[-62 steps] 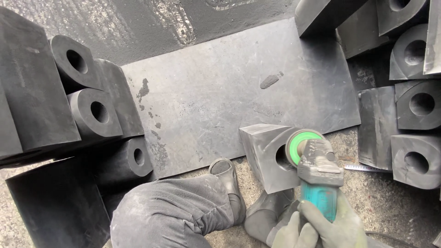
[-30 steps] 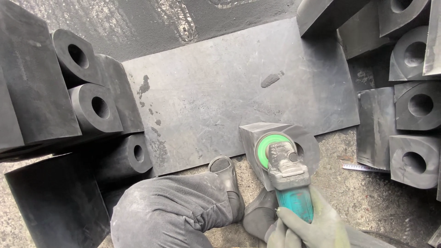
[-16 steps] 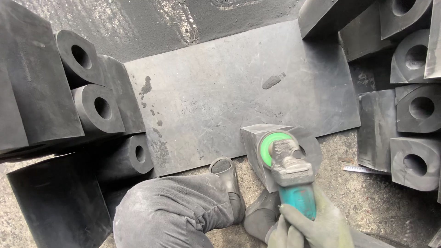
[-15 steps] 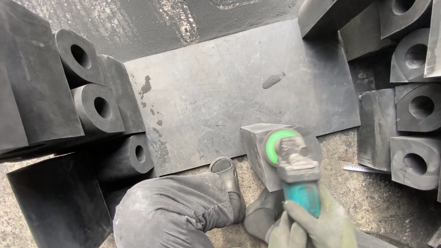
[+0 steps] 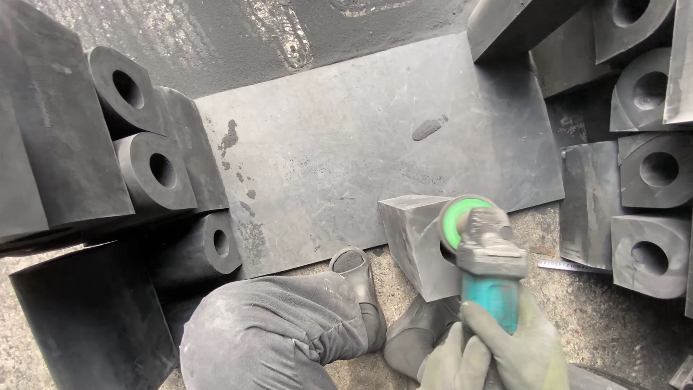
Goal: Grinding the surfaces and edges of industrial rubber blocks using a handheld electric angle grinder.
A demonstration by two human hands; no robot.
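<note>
A teal and grey angle grinder (image 5: 489,253) with a green disc (image 5: 456,215) is pressed against the right face of a dark grey block (image 5: 413,232) standing on the ground. My right hand (image 5: 523,345), in a dusty glove, wraps the grinder's teal handle from the right. My left hand (image 5: 444,362), also gloved, closes on the lower end of the handle just beside it. The block's hole is mostly hidden behind the disc.
A flat dark sheet (image 5: 346,152) lies beyond the block. Black blocks with round holes are stacked at the left (image 5: 153,170) and right (image 5: 653,170). My knee (image 5: 267,332) and two boots (image 5: 359,273) are in front. A metal ruler (image 5: 570,266) lies on the gritty ground.
The grinder slid left across the block's face, then came a little to the right and tilted. Both hands stayed on the handle. The block has not moved.
</note>
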